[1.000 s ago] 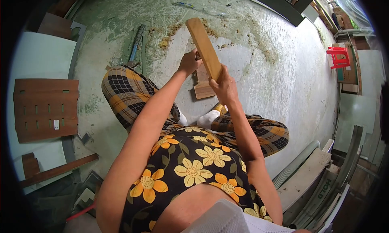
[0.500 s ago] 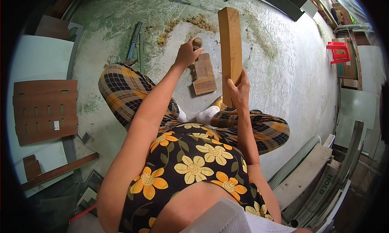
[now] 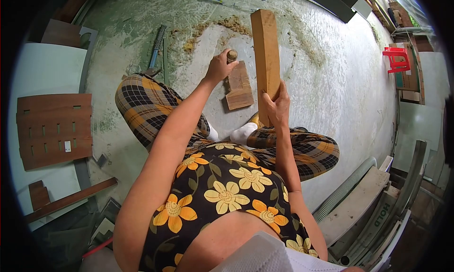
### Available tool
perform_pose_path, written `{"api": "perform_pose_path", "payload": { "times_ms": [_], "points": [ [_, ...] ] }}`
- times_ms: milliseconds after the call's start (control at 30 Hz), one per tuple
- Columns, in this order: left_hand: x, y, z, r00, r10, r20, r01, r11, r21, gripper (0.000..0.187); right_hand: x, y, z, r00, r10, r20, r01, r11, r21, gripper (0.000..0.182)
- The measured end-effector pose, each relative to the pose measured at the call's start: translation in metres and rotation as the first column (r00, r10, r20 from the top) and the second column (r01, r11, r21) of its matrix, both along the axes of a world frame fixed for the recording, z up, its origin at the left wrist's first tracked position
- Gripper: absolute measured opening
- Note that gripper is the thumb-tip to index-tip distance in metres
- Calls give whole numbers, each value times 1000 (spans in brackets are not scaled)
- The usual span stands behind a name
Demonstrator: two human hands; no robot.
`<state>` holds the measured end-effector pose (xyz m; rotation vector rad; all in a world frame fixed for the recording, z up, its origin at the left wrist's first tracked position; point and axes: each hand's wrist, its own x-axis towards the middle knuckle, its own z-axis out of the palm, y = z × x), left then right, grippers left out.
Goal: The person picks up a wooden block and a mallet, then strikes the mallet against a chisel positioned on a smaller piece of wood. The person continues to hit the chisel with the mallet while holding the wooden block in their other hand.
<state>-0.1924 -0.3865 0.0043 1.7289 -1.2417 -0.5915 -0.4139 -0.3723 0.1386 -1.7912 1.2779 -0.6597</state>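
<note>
My left hand is closed around a round wooden handle; whatever tool it belongs to is hidden below the fist. Just under that hand, a notched wooden block lies on the floor. In my right hand is a long squared wooden beam, gripped near its lower end and raised, its far end pointing away from me. The beam stands to the right of the block, apart from it in the view.
Wood shavings lie scattered on the worn floor. A blue-handled tool and a hammer-like head lie beyond my left knee. A slotted brown board is at left, a red stool at far right, a ribbed hose at lower right.
My left hand and the handle have come slightly nearer to me. The beam's upper end has tilted a little to the left. The block stays on the floor.
</note>
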Motion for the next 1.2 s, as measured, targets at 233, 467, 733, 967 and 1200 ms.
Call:
{"api": "perform_pose_path", "payload": {
  "times_ms": [233, 467, 733, 967, 1200],
  "points": [
    [1, 0, 0, 998, 56, -18, -53, 993, 108, 48, 17, -5, 18, 999, 44, -24, -45, 996, -75, 54],
    [2, 2, 4, 989, 59, -135, -46, 994, 103, 44, 46, -10, 24, 985, 161, -57, -167, 980, -111, 63],
    [4, 1, -7, 987, 77, -141, -67, 995, 73, 39, 58, -19, 23, 883, 272, -382, -316, 947, -55, 64],
    [8, 1, 9, 972, 61, -226, -18, 982, 187, 37, 55, -15, 7, 871, 240, -428, -305, 948, -89, 63],
    [13, -6, -18, 985, 87, -151, -81, 996, 45, 44, 52, -20, 29, 920, 228, -320, -259, 964, -55, 62]
  ]
}}
